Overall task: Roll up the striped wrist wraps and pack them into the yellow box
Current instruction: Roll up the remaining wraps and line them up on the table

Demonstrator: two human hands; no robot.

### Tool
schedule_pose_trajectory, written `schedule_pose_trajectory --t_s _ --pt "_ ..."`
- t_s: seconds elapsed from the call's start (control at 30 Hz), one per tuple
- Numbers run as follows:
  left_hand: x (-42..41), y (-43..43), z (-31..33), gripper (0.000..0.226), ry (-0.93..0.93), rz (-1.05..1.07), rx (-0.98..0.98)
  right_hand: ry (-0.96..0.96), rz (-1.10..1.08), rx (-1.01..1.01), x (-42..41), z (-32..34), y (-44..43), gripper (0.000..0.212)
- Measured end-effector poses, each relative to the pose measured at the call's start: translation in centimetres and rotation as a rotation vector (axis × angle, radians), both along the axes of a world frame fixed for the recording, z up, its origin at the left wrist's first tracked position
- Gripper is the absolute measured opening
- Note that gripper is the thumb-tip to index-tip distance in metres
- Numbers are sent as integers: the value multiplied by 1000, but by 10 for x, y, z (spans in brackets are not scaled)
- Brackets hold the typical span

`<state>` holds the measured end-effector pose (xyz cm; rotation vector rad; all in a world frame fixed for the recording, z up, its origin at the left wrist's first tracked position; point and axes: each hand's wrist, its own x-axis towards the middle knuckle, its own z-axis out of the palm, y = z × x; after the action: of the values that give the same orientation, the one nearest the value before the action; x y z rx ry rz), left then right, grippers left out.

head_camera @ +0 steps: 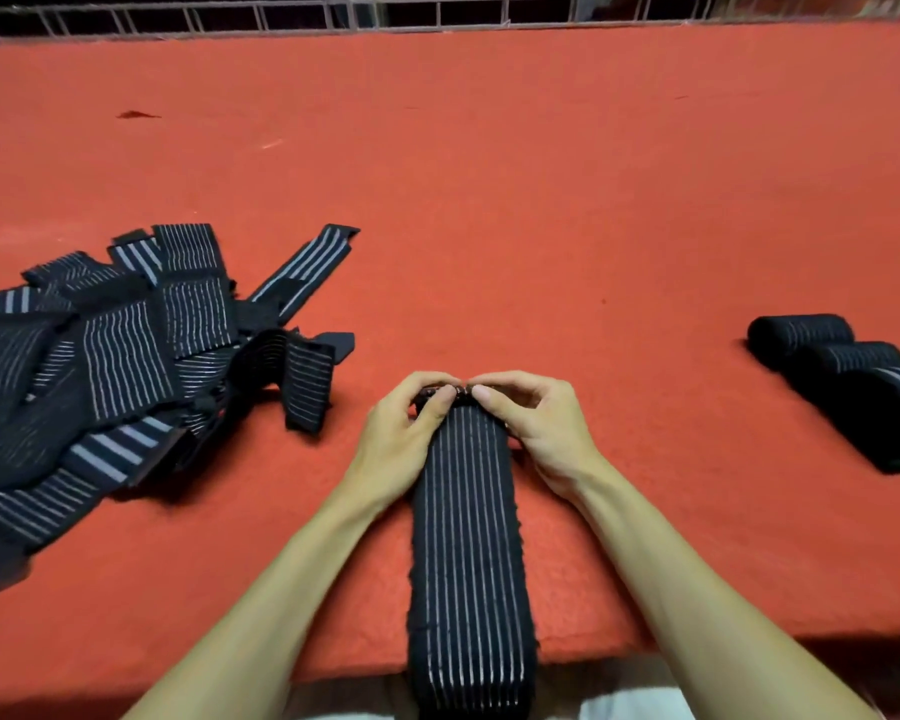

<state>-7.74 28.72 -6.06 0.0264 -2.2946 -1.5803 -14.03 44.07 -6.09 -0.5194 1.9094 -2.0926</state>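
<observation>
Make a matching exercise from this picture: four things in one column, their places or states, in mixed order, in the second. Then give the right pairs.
1. loose pile of black striped elastic wraps
2. three rolled black striped wraps
3. long black striped wrap
4. pale metal wire grid

A. along the far edge of the red felt table
B. centre, lying flat, hanging over the near edge
C. right side, side by side
D. left side, unrolled

Pairs: 1-D, 2-C, 3-B, 4-A
</observation>
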Motion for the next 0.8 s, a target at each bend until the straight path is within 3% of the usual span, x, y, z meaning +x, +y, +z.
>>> schedule_pose_trajectory --t_s 0.3,0.53,0.7,0.8 --pt "2 5 -1 14 2 -15 150 63 -2 -39 0 -3 2 15" --pt "7 4 2 20 124 -70 102 -1 24 -54 2 -1 1 11" --pt "12 0 3 21 143 -85 99 -56 94 -42 8 5 -2 38" --pt "13 2 4 23 136 -98 98 -63 84 -51 9 6 -1 31"
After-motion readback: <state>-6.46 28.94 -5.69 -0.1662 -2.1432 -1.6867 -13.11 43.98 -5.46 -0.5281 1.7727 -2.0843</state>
